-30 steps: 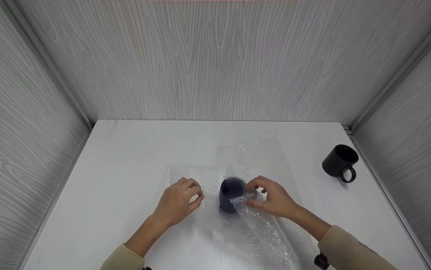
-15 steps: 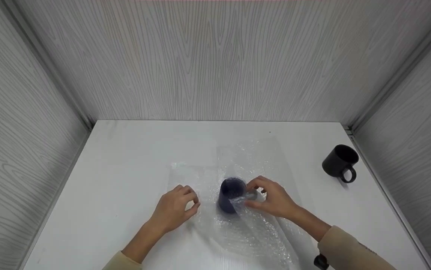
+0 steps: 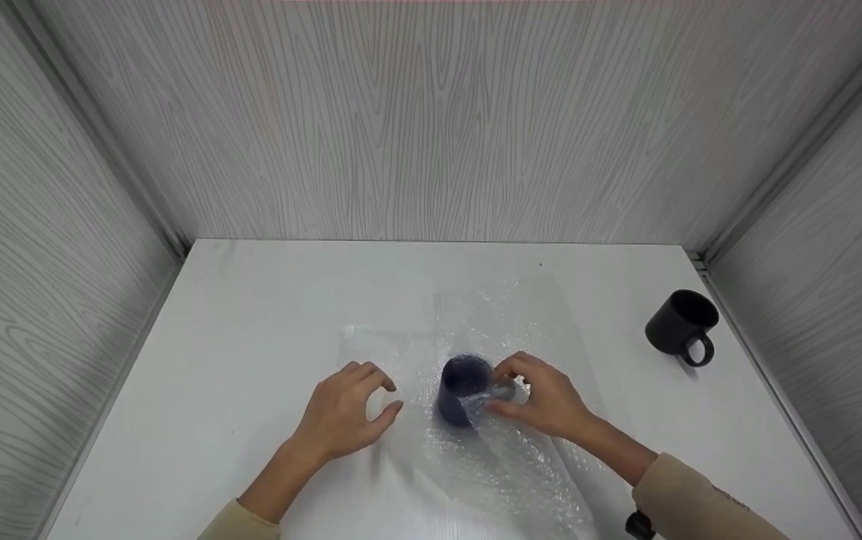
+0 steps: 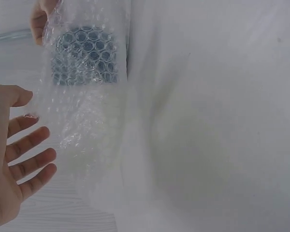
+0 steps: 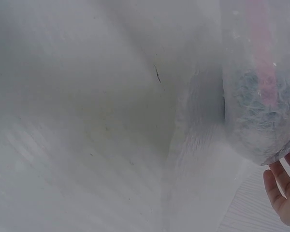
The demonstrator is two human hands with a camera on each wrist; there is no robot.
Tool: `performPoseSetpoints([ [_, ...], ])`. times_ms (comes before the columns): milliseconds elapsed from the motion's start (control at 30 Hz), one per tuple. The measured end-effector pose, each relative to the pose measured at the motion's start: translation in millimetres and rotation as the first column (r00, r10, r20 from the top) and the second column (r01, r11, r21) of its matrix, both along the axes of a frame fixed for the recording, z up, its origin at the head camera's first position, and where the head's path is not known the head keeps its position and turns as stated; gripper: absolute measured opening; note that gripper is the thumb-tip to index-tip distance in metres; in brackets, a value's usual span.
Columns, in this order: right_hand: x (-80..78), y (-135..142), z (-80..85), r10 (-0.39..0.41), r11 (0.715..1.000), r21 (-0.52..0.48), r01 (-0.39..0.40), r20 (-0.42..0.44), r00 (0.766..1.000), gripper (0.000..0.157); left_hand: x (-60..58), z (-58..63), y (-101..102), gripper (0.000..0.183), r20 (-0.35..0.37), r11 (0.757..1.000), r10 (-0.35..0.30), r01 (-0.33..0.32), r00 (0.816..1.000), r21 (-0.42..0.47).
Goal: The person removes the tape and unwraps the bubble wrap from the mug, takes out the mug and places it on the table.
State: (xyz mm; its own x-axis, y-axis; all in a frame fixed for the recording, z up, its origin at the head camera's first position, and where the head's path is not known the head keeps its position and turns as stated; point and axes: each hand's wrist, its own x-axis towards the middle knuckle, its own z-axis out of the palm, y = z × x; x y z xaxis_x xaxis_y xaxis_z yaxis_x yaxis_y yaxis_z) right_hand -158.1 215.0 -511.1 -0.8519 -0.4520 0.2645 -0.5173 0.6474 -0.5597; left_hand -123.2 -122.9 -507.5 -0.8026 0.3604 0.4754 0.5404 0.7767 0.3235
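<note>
Near the middle of the table stands a dark blue mug (image 3: 455, 409), partly covered by clear bubble wrap (image 3: 524, 465). The wrap blurs the mug's lower part and its handle side. My right hand (image 3: 547, 401) pinches the wrap against the mug's right side, by the handle. To the left of the mug is my left hand (image 3: 344, 409), thumb and forefinger apart, with nothing between them. In the left wrist view, the spread fingers of the left hand (image 4: 19, 150) lie beside the wrapped mug (image 4: 87, 58). The right wrist view shows fingertips (image 5: 275, 171) at the wrap's lower edge.
A black mug (image 3: 678, 324) stands at the table's right side, handle toward the front. More bubble wrap (image 3: 506, 307) lies flat behind the blue mug. Grey wood-grain walls (image 3: 431, 120) enclose the white table (image 3: 273, 292) at the back and both sides.
My left hand has drawn back slightly to the left, and its thumb and forefinger have parted. The right hand keeps its place on the wrap by the mug.
</note>
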Motion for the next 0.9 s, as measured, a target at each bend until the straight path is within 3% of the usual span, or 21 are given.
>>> performPoseSetpoints([
  [333, 1.5, -3.4, -4.6, -0.037, 0.999, 0.015, 0.037, -0.041, 0.998, 0.035, -5.7, 10.2, 11.3, 0.019, -0.057, 1.0, -0.025, 0.024, 0.998, -0.016],
  [567, 2.6, -7.1, -3.7, -0.061, 0.998, 0.017, 0.062, -0.07, 0.996, 0.034, -12.6, 13.0, 28.0, 0.018, -0.092, 0.996, -0.083, 0.079, 0.992, -0.043],
  [900, 1.2, -8.9, -3.3, -0.095, 0.994, 0.046, 0.099, -0.071, 0.993, 0.035, -22.5, 15.9, 45.3, 0.019, -0.051, 0.991, -0.106, 0.101, 0.993, -0.085],
])
